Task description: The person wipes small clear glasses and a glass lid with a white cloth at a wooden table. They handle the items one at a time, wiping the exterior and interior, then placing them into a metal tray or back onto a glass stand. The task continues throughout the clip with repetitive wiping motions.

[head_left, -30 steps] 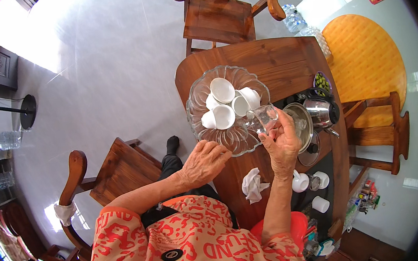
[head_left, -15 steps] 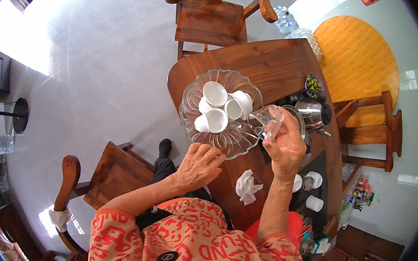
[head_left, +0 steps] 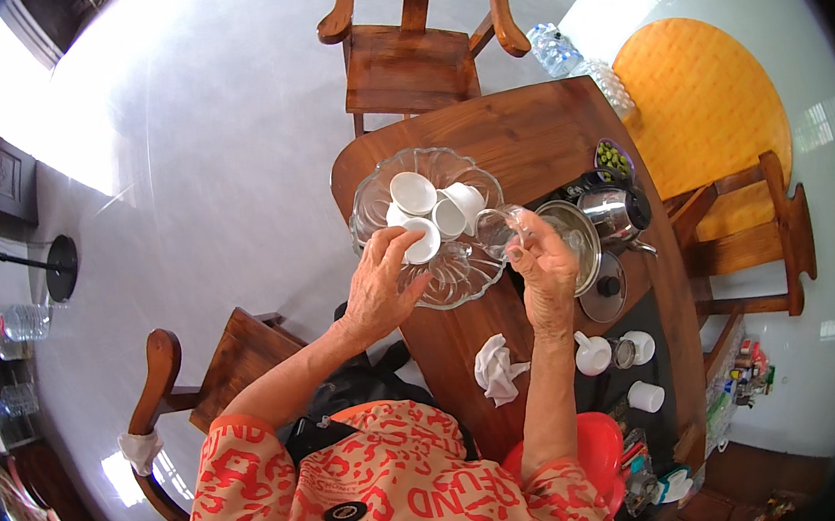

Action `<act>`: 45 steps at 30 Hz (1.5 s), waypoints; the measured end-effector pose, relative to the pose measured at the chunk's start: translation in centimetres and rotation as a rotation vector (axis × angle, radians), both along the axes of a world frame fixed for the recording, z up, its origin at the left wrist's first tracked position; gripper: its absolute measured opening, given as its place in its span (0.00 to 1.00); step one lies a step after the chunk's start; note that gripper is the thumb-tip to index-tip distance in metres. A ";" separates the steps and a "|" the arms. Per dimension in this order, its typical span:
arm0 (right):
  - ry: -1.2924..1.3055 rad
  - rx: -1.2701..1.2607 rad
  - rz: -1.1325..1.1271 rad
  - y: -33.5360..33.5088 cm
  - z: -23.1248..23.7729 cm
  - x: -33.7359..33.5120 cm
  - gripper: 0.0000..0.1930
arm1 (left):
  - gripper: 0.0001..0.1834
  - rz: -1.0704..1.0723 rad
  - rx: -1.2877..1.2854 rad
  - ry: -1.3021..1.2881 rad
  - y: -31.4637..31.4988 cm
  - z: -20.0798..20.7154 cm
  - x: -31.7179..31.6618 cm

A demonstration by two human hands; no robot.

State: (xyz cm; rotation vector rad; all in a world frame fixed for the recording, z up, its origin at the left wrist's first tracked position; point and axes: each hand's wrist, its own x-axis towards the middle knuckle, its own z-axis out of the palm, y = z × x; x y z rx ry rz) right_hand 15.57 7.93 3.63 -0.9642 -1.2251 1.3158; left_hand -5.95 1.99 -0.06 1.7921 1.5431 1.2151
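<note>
A clear glass platter sits on the wooden table and holds several small white cups. My left hand reaches over the platter's near rim, its fingers touching one white cup. My right hand holds a small clear glass tilted just right of the platter, above a steel bowl.
A steel kettle and a pot lid stand right of the bowl. A crumpled white cloth lies near the table's front edge. More white cups sit at the right. Wooden chairs surround the table; a red stool is below.
My left hand has moved up from the platter's near edge onto a white cup. My right hand still holds the clear glass in about the same place.
</note>
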 end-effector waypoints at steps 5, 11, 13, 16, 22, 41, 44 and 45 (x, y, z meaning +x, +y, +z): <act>0.236 -0.172 0.114 -1.8 -0.3 0.4 0.26 | 0.43 -0.197 -0.160 -0.280 0.6 1.9 1.1; 0.305 -0.272 0.215 -4.2 1.2 0.5 0.28 | 0.49 -0.379 0.048 -0.236 1.2 4.2 2.6; 0.306 -0.278 0.237 -5.0 1.5 0.4 0.29 | 0.43 -0.401 0.088 -0.240 1.0 4.3 3.3; 0.362 -0.367 0.276 -5.4 2.2 0.9 0.30 | 0.39 -0.393 0.118 -0.185 1.2 4.6 3.5; -0.710 -0.036 0.066 -8.4 -1.0 6.3 0.28 | 0.33 -0.407 -0.292 -0.665 0.1 2.6 4.6; -0.280 0.015 -0.258 -11.1 -0.8 5.0 0.22 | 0.41 -0.561 -0.413 -0.944 -0.1 2.2 6.6; -0.341 0.167 -0.307 -10.5 1.6 3.3 0.21 | 0.39 -0.574 -0.470 -1.140 -0.6 4.1 7.6; -0.378 0.224 -0.325 -10.4 2.3 2.4 0.20 | 0.39 -0.584 -0.461 -1.202 -0.7 4.2 7.9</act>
